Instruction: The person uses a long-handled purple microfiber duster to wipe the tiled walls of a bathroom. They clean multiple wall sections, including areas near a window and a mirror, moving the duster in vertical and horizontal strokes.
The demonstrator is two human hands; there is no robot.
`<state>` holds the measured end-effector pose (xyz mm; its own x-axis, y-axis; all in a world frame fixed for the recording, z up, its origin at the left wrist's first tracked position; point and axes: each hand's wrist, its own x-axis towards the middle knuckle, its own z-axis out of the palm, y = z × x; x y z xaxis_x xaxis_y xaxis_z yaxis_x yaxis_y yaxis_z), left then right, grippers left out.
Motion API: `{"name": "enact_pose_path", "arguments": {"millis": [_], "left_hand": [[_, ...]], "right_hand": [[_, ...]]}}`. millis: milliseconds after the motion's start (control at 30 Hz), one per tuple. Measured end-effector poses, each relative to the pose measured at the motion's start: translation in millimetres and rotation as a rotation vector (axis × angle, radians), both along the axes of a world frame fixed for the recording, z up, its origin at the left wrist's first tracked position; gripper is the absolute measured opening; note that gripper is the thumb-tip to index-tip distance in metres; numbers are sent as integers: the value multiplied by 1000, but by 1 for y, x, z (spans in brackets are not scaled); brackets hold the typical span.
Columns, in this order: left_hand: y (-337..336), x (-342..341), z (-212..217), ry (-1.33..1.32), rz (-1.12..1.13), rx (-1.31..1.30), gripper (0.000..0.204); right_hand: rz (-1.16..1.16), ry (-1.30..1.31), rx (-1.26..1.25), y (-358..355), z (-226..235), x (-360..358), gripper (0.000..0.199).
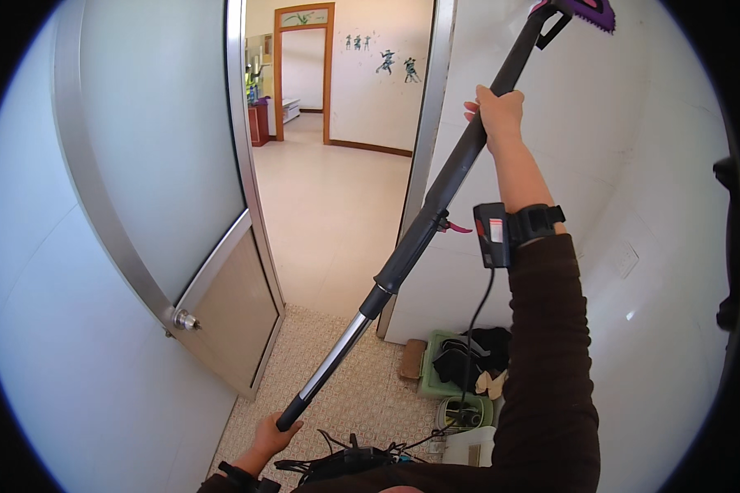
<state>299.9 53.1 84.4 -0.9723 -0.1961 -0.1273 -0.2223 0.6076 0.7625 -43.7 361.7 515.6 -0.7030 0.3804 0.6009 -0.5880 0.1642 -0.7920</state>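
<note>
A long-handled scrub brush (466, 160) slants from low centre to the top right. Its purple bristled head (594, 11) is up by the white wall at the top edge, partly cut off. The pole is dark grey with a silver section and a small pink lever near its middle. My right hand (500, 115) is closed around the upper pole, arm stretched out. Down at the pole's lower end, my left hand (270, 437) is wrapped around the dark grip.
A frosted-glass door (152, 107) stands open at left, its knob (186, 319) facing me. Below my right arm are a green basin (432, 374) with dark cloths, a small bucket (467, 411) and a brown box (412, 360). A cable hangs from my right wrist device (492, 236).
</note>
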Motion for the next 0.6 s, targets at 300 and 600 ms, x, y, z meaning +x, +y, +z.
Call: {"name": "enact_pose_path", "arguments": {"millis": [300,600], "left_hand": [[27,-8,-28,-131,-61,46,48],[32,18,-41,-309,-95,75,49]], "right_hand": [[111,61,53,9,-19,12,45],[51,65,106,17,-36,19,38]]}}
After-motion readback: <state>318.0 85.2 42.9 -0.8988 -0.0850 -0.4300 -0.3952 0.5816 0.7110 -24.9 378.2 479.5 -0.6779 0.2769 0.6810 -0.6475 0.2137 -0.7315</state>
